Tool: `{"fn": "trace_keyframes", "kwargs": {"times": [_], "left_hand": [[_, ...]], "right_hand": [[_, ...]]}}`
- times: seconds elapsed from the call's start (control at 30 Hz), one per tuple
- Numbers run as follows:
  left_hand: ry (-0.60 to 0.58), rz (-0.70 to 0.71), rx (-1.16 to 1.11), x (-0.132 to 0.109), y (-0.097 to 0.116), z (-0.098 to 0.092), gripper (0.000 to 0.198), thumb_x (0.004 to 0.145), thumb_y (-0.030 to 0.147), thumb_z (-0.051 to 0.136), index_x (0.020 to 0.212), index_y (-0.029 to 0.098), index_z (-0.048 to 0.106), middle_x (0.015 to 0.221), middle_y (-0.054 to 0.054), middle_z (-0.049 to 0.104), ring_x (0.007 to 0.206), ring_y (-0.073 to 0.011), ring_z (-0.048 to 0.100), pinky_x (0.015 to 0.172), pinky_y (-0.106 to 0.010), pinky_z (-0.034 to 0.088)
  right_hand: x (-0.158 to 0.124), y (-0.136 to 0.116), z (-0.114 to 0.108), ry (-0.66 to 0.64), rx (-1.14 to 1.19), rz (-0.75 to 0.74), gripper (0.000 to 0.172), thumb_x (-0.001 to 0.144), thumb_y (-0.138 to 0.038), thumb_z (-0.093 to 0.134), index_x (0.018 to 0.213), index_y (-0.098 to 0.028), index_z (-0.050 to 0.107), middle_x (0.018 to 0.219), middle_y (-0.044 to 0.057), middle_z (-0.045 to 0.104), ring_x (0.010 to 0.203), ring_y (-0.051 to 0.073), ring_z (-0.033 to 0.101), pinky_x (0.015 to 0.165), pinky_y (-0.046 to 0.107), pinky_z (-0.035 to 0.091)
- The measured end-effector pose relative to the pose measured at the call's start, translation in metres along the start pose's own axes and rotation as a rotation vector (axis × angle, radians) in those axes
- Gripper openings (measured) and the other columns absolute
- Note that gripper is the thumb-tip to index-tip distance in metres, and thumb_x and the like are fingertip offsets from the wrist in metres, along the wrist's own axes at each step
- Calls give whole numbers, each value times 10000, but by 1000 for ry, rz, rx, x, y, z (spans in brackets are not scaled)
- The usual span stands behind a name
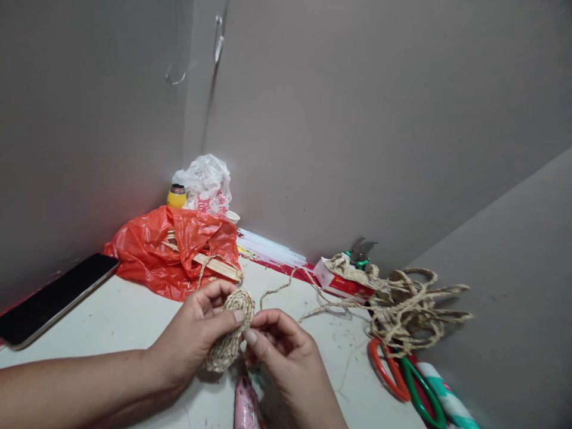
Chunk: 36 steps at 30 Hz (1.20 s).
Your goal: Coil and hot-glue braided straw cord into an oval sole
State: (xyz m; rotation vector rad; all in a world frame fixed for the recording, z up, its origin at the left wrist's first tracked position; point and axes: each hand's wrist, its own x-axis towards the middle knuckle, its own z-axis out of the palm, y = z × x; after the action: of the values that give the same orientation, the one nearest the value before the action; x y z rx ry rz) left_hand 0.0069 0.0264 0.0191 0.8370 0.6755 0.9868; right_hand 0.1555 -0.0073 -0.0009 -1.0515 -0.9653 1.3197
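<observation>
My left hand [201, 333] grips an oval coil of braided straw cord [229, 348], thumb on its face and fingers behind it. At the coil's right edge, my right hand [281, 351] pinches the straw cord [277, 290], thumb against forefinger. From there the cord loops back and runs right to a loose tangled heap of cord [409, 310]. Below the hands lies a pink tool [246, 405], seemingly a glue gun, its front partly hidden.
A red plastic bag [152, 244] with flat wooden sticks [218, 268] lies behind my left hand. A phone [58, 298] is at left. Translucent white sticks [272, 247] lie by the wall. Right are green-handled cutters [358, 256] and red and green handles [388, 372].
</observation>
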Motion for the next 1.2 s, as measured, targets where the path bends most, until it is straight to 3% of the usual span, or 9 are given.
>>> {"fn": "trace_keyframes", "kwargs": {"times": [0.2,0.33,0.47,0.6,0.7,0.83,0.97,1.1,1.2], "left_hand": [[-2,21,20,0,0,-1,259,729,220,754,876,170,546,758,14,618,680,-109,546,659,-238,436],[-18,25,45,0,1,-1,254,727,241,756,870,170,559,773,2,623,698,-123,544,671,-253,423],[-55,12,73,2,7,-4,244,711,229,760,880,169,594,806,-10,631,742,-138,563,711,-264,423],[-39,-26,107,8,14,-10,257,786,301,704,1007,187,638,887,-31,650,772,-148,589,724,-274,426],[-14,-7,177,12,19,-13,282,799,397,686,934,150,697,824,-45,657,725,-146,583,713,-278,434],[65,73,314,21,27,-19,413,821,489,626,683,110,715,600,-42,636,563,-128,545,617,-263,420],[270,289,372,40,40,-38,375,780,446,689,592,121,681,545,-23,621,520,-110,515,579,-240,403],[366,371,353,55,50,-55,280,729,402,743,671,148,641,558,42,569,502,-85,461,533,-209,365],[302,328,366,53,46,-52,370,651,349,809,942,174,663,677,45,642,573,-99,537,562,-202,403]], "right_hand": [[0,3,2,8,-9,-23,287,701,-316,839,870,-212,631,789,-13,674,708,140,585,645,226,465],[-1,5,6,-41,-20,-4,328,689,-335,835,888,-220,600,778,0,694,756,182,628,684,273,481],[0,1,1,-93,-52,34,287,702,-335,828,838,-187,623,752,-3,663,700,149,588,668,254,463],[1,-9,-12,-115,-54,60,312,683,-362,836,838,-178,638,754,-5,636,662,123,540,628,216,431],[-2,-14,-19,-134,-97,85,302,676,-359,832,829,-172,651,736,-9,611,652,122,515,606,205,412],[-9,-22,-22,-116,-30,96,268,673,-304,827,837,-184,652,745,-11,599,670,138,527,609,214,430],[-13,-33,-30,-76,74,61,213,704,-255,797,856,-199,657,764,-6,615,679,137,538,618,205,439],[-11,-39,-45,-112,109,48,197,726,-250,766,882,-200,658,719,-22,578,609,119,504,612,214,437],[-8,-38,-53,-132,49,54,204,725,-238,757,890,-199,643,734,-23,562,633,122,507,608,211,428]]}}
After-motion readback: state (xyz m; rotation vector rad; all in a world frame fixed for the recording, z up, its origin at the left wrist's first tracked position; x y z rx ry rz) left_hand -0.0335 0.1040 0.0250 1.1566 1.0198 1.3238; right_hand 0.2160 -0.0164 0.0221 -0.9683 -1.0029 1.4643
